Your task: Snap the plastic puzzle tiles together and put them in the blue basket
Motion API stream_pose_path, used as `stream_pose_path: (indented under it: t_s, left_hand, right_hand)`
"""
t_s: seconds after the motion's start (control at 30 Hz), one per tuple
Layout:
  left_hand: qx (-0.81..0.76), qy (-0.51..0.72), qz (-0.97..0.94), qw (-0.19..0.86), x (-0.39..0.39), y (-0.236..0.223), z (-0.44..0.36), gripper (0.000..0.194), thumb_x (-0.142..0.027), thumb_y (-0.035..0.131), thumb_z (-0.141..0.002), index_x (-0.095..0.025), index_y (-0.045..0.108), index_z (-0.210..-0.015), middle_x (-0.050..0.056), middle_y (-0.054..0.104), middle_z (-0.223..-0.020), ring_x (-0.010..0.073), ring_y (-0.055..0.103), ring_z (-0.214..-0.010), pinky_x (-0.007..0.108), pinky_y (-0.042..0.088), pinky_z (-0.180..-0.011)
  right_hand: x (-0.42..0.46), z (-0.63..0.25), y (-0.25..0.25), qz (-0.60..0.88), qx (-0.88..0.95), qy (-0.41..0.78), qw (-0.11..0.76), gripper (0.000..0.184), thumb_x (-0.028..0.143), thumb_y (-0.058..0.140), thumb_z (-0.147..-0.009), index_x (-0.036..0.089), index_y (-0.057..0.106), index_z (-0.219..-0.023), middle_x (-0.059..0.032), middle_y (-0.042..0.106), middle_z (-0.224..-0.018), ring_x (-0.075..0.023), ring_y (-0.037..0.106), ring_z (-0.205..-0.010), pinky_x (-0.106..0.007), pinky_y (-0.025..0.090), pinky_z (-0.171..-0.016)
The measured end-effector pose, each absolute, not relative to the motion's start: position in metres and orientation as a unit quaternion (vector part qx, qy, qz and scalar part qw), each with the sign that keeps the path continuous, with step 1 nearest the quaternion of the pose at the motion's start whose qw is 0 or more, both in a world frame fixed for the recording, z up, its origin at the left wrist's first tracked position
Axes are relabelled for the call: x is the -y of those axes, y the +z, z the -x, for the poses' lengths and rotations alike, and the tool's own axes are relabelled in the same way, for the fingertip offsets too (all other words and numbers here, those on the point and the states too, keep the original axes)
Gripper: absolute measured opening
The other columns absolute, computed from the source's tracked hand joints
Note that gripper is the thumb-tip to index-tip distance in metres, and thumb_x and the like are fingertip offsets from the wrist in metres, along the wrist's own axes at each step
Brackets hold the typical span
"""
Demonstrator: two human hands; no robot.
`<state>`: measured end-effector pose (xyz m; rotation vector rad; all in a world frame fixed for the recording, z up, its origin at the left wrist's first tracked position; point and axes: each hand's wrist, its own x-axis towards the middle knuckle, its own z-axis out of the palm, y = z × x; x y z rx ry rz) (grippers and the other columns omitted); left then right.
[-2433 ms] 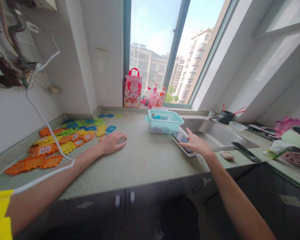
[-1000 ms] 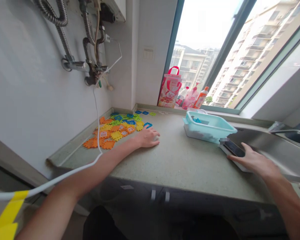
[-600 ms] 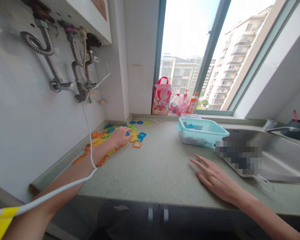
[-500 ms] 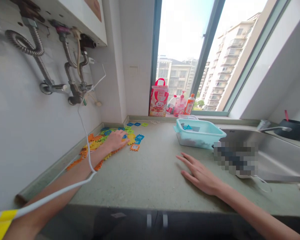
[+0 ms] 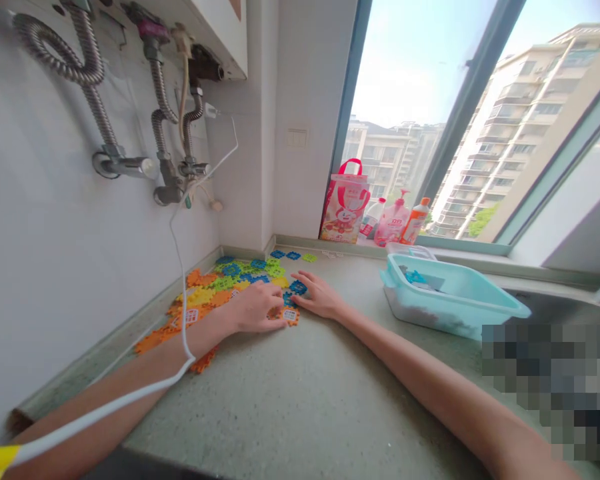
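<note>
My left hand (image 5: 258,308) lies over the right edge of a spread of plastic interlocking tiles, its fingers bent and its thumb apart, reaching to an orange tile (image 5: 291,316). Close by on the right, my right hand (image 5: 319,297) has its fingers spread around a blue tile (image 5: 298,287) that lies flat on the counter. Part of another blue tile shows between the hands. Yellow tiles (image 5: 199,296), green tiles (image 5: 275,269) and more orange ones lie beneath and behind my left hand. What is under my left palm is hidden.
A light blue plastic tub (image 5: 450,293) with some pieces inside stands on the counter (image 5: 300,400) at right, beside the sink. A white cable (image 5: 130,399) hangs across my left forearm. A bag (image 5: 347,210) and bottles (image 5: 393,222) line the windowsill.
My right hand has moved left from the bare counter near the tub to the blue tiles. My left hand has shifted toward the orange tile. The view has turned left and come closer.
</note>
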<state>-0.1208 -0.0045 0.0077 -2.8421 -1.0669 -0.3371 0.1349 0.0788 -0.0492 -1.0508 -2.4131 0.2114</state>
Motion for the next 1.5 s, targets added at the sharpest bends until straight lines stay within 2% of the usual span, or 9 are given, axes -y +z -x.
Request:
stream_pose_path:
  t_s: [0.1, 0.17, 0.33, 0.43, 0.57, 0.9, 1.13, 1.3, 1.5]
  left_hand:
    - [0.342, -0.098, 0.934, 0.040, 0.002, 0.013, 0.129, 0.035, -0.052, 0.075, -0.094, -0.024, 0.068, -0.074, 0.005, 0.075, -0.091, 0.0263, 0.071, -0.091, 0.044, 0.049, -0.093]
    - [0.358, -0.102, 0.927, 0.043, -0.005, 0.017, 0.139, 0.034, -0.056, 0.074, -0.094, -0.025, 0.070, -0.080, 0.004, 0.076, -0.088, 0.0267, 0.071, -0.091, 0.045, 0.049, -0.095]
    - [0.565, -0.119, 0.798, 0.172, -0.039, 0.016, 0.185, 0.035, -0.047, 0.059, -0.106, -0.020, 0.075, -0.121, 0.016, 0.078, -0.122, 0.0381, 0.068, -0.117, 0.052, 0.049, -0.098]
    - [0.636, -0.081, 0.749, 0.171, -0.053, 0.007, 0.211, 0.041, -0.045, 0.055, -0.107, -0.019, 0.074, -0.133, 0.017, 0.076, -0.133, 0.0403, 0.069, -0.120, 0.055, 0.051, -0.099]
    - [0.642, -0.064, 0.751, 0.139, -0.058, -0.002, 0.220, 0.038, -0.047, 0.058, -0.106, -0.023, 0.079, -0.127, 0.015, 0.079, -0.128, 0.0420, 0.069, -0.121, 0.058, 0.049, -0.104]
    - [0.525, -0.084, 0.838, 0.118, -0.056, -0.003, 0.206, 0.038, -0.050, 0.059, -0.107, -0.024, 0.081, -0.123, 0.010, 0.080, -0.131, 0.0342, 0.069, -0.124, 0.054, 0.049, -0.107]
    - [0.432, -0.120, 0.893, 0.050, -0.050, -0.003, 0.193, 0.034, -0.038, 0.058, -0.107, -0.024, 0.077, -0.131, 0.007, 0.079, -0.135, 0.0289, 0.069, -0.127, 0.048, 0.051, -0.113]
    - [0.514, -0.105, 0.843, 0.120, -0.048, -0.005, 0.190, 0.052, -0.060, 0.062, -0.104, -0.021, 0.075, -0.136, 0.014, 0.076, -0.140, 0.0366, 0.066, -0.131, 0.055, 0.048, -0.113]
    - [0.521, -0.072, 0.841, 0.124, -0.047, -0.004, 0.189, 0.062, -0.071, 0.049, -0.108, -0.022, 0.077, -0.134, 0.013, 0.079, -0.133, 0.0356, 0.069, -0.125, 0.055, 0.047, -0.109]
  right_hand:
    - [-0.100, -0.126, -0.052, 0.347, 0.901, 0.089, 0.244, 0.068, 0.042, 0.066, -0.098, 0.021, 0.055, -0.161, -0.0181, 0.058, -0.162, -0.0332, 0.057, -0.149, -0.052, 0.042, -0.127]
    - [-0.106, -0.127, -0.053, 0.339, 0.903, 0.098, 0.245, 0.066, 0.031, 0.063, -0.094, 0.019, 0.057, -0.158, -0.0169, 0.063, -0.157, -0.0323, 0.060, -0.144, -0.052, 0.044, -0.125]
    - [-0.101, -0.130, -0.052, 0.330, 0.911, 0.088, 0.233, 0.060, 0.018, 0.048, -0.095, 0.018, 0.062, -0.153, -0.0140, 0.070, -0.148, -0.0301, 0.062, -0.138, -0.050, 0.046, -0.122]
    - [-0.095, -0.129, -0.050, 0.323, 0.913, 0.084, 0.234, 0.051, 0.027, 0.044, -0.105, 0.019, 0.064, -0.152, -0.0143, 0.069, -0.150, -0.0309, 0.061, -0.139, -0.052, 0.046, -0.122]
    - [-0.093, -0.129, -0.051, 0.325, 0.911, 0.086, 0.240, 0.050, 0.042, 0.044, -0.112, 0.023, 0.065, -0.152, -0.0146, 0.069, -0.150, -0.0324, 0.061, -0.139, -0.055, 0.046, -0.122]
    - [-0.096, -0.129, -0.053, 0.325, 0.905, 0.077, 0.262, 0.046, 0.040, 0.051, -0.111, 0.021, 0.067, -0.149, -0.0155, 0.068, -0.151, -0.0323, 0.062, -0.140, -0.054, 0.048, -0.121]
    - [-0.092, -0.129, -0.048, 0.303, 0.913, 0.067, 0.263, 0.047, 0.047, 0.053, -0.111, 0.022, 0.070, -0.147, -0.0172, 0.069, -0.149, -0.0326, 0.064, -0.136, -0.055, 0.050, -0.118]
    - [-0.090, -0.130, -0.045, 0.291, 0.922, 0.057, 0.249, 0.040, 0.046, 0.050, -0.113, 0.026, 0.082, -0.126, -0.0137, 0.068, -0.150, -0.0320, 0.062, -0.139, -0.056, 0.047, -0.119]
    - [-0.095, -0.126, -0.052, 0.415, 0.884, 0.038, 0.211, 0.057, 0.057, 0.042, -0.115, 0.021, 0.071, -0.149, -0.0203, 0.057, -0.163, -0.0389, 0.052, -0.152, -0.061, 0.042, -0.124]
